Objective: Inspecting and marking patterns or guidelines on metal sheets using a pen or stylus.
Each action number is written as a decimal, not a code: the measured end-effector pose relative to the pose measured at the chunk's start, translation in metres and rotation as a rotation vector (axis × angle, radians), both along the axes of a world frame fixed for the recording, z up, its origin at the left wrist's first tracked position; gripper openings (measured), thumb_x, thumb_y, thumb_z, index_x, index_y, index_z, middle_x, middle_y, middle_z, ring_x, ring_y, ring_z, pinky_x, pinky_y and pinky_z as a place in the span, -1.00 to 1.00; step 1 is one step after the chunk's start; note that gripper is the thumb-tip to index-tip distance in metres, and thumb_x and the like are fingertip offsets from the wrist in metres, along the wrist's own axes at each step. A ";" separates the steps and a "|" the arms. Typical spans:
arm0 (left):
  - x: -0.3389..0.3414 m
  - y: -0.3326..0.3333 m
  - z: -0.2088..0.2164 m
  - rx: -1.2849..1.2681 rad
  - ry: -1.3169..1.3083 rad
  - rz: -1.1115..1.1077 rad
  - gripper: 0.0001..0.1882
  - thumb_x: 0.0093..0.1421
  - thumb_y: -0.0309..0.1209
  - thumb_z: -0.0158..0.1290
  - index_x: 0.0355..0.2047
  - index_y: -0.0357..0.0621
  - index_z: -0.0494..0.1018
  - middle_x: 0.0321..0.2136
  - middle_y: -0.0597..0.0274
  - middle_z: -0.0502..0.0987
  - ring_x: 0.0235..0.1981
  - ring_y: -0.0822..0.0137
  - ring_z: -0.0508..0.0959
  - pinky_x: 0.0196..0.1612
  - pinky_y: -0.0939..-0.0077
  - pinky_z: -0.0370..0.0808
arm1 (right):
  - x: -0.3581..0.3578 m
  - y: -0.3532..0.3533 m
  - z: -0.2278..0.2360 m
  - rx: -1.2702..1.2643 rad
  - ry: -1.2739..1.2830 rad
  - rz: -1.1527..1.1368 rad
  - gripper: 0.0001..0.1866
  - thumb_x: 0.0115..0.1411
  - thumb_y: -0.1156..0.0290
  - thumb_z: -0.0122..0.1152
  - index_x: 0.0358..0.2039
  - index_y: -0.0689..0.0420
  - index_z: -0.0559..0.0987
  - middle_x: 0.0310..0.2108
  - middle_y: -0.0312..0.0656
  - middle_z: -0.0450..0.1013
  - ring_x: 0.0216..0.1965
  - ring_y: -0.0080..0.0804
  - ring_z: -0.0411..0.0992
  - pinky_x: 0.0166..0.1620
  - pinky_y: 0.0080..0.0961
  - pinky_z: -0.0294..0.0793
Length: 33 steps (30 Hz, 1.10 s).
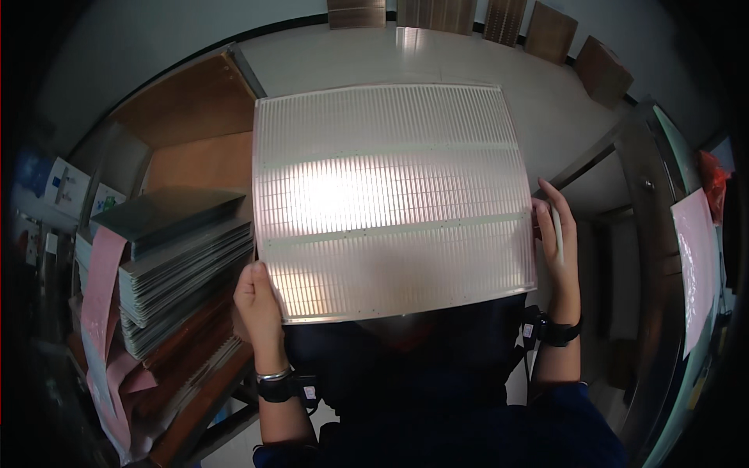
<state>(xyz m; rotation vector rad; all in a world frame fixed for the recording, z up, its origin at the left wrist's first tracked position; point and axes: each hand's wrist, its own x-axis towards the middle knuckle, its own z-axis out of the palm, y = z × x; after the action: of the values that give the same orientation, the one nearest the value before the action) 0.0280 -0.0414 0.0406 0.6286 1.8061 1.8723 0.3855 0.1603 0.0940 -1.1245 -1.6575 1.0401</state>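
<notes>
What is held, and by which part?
A ribbed panel: left hand at its lower left edge, right hand at its right edge. Right hand also holds a white stick.

The silvery panel (394, 199) is finely striped, with pale-green crosswise bands (398, 228)

Panel (390, 183): centre stage, left hand (257, 295) and right hand (559, 248) either side!
Sheet stack (183, 269): out left.
Slabs (550, 33): far beyond, along the wall (211, 23).

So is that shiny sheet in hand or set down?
In hand: the shiny sheet has the left hand gripping its left edge and the right hand at its right edge.
</notes>
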 end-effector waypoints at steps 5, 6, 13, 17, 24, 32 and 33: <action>-0.005 0.006 -0.026 -0.222 0.354 0.004 -0.71 0.33 -0.38 -0.18 -0.38 -0.35 0.43 -0.57 0.32 0.43 -0.49 0.57 0.37 -0.40 0.61 0.33 | -0.022 0.000 -0.055 0.327 -0.417 -0.153 -0.65 0.27 0.49 -0.11 0.07 0.22 0.32 -0.03 0.14 0.41 0.03 -0.09 0.40 0.05 -0.34 0.37; -0.002 0.008 -0.028 -0.227 0.407 0.023 -0.71 0.33 -0.38 -0.19 -0.38 -0.35 0.43 -0.59 0.29 0.43 -0.51 0.54 0.37 -0.41 0.58 0.33 | -0.039 -0.010 -0.057 0.316 -0.405 -0.108 -0.65 0.26 0.51 -0.10 0.07 0.22 0.32 -0.02 0.15 0.39 0.06 -0.08 0.38 0.06 -0.34 0.37; -0.003 0.013 -0.030 -0.261 0.513 0.010 -0.71 0.33 -0.38 -0.19 -0.40 -0.35 0.43 -0.62 0.15 0.42 -0.56 0.45 0.39 -0.43 0.52 0.34 | -0.153 -0.098 -0.085 0.472 -0.488 0.882 -0.62 0.13 0.39 0.04 0.00 0.02 0.44 -0.03 -0.08 0.42 -0.15 -0.06 0.42 -0.05 -0.24 0.39; -0.004 0.011 -0.026 -0.295 0.519 0.047 -0.71 0.32 -0.38 -0.17 -0.40 -0.35 0.42 -0.63 0.10 0.41 -0.57 0.42 0.38 -0.44 0.51 0.34 | -0.170 -0.140 -0.086 0.501 -0.137 1.195 -0.63 0.18 0.30 0.02 0.03 -0.09 0.43 -0.16 -0.12 0.50 -0.16 -0.15 0.46 -0.14 -0.24 0.45; -0.001 0.011 -0.025 -0.343 0.625 0.066 -0.74 0.30 -0.39 -0.15 -0.41 -0.32 0.43 -0.62 0.02 0.43 -0.59 0.26 0.43 -0.45 0.42 0.34 | -0.119 -0.079 -0.060 0.212 0.005 0.919 -0.70 0.18 0.30 0.11 -0.10 0.11 0.55 -0.30 -0.10 0.53 -0.30 -0.18 0.51 -0.15 -0.38 0.50; 0.006 0.018 -0.028 -0.600 0.932 0.109 -0.74 0.30 -0.31 -0.16 -0.37 -0.19 0.46 -0.49 -0.01 0.51 -0.45 -0.03 0.51 -0.42 0.22 0.39 | -0.121 -0.059 -0.056 -0.068 -0.075 0.732 -0.90 0.03 0.45 0.23 -0.47 0.19 0.52 -0.46 -0.19 0.51 -0.39 -0.36 0.52 -0.33 -0.56 0.49; 0.008 0.019 -0.027 -0.641 0.948 0.114 -0.74 0.30 -0.30 -0.17 -0.37 -0.18 0.46 -0.49 0.00 0.51 -0.45 -0.02 0.51 -0.43 0.21 0.40 | -0.120 -0.058 -0.056 -0.063 -0.119 0.741 -0.90 0.02 0.45 0.24 -0.46 0.18 0.53 -0.47 -0.20 0.51 -0.40 -0.36 0.52 -0.34 -0.55 0.49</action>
<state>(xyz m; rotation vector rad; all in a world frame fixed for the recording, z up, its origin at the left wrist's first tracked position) 0.0361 -0.0223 0.0134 1.2870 2.8697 0.9268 0.2659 0.1018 0.0377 -0.6052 -2.2203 1.5041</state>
